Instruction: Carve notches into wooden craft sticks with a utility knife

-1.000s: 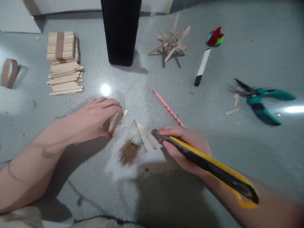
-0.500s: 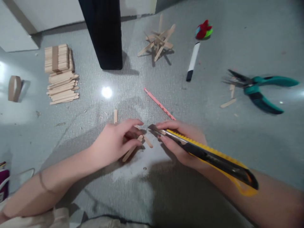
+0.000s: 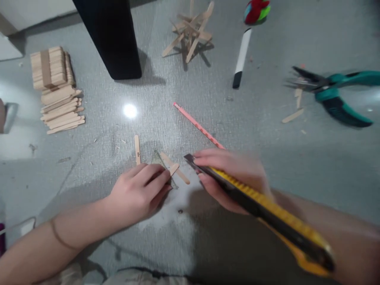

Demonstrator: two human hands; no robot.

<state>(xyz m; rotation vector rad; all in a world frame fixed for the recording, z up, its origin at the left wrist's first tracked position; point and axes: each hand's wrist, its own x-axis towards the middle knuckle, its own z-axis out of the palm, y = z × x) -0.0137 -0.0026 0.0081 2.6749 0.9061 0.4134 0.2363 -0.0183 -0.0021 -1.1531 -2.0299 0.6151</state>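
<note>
My left hand (image 3: pixel 142 188) is closed on a popsicle stick (image 3: pixel 173 169), whose rounded end pokes out past the fingertips. That end lies across a second popsicle stick (image 3: pixel 183 177) on the table. Partly under my left hand is a clear set square (image 3: pixel 157 157). Another popsicle stick (image 3: pixel 137 148) with a dark mark lies just beyond the knuckles. My right hand (image 3: pixel 225 174) grips a yellow and black utility knife (image 3: pixel 261 206), its blade pointing left, a little apart from the sticks. A pink pencil (image 3: pixel 198 126) lies beyond the right hand, its near end hidden.
Stacked popsicle sticks (image 3: pixel 49 69) and a looser pile (image 3: pixel 63 109) lie at left. A black upright object (image 3: pixel 115 43) stands at the back, near crossed sticks (image 3: pixel 192 31). A white marker (image 3: pixel 242 57), red toy (image 3: pixel 255 12) and teal-handled pliers (image 3: pixel 329 89) are to the right.
My left hand has moved right and toward me, bringing a popsicle stick over the one beside the set square. Another stick stays behind it. My right hand keeps the knife; the view has shifted.
</note>
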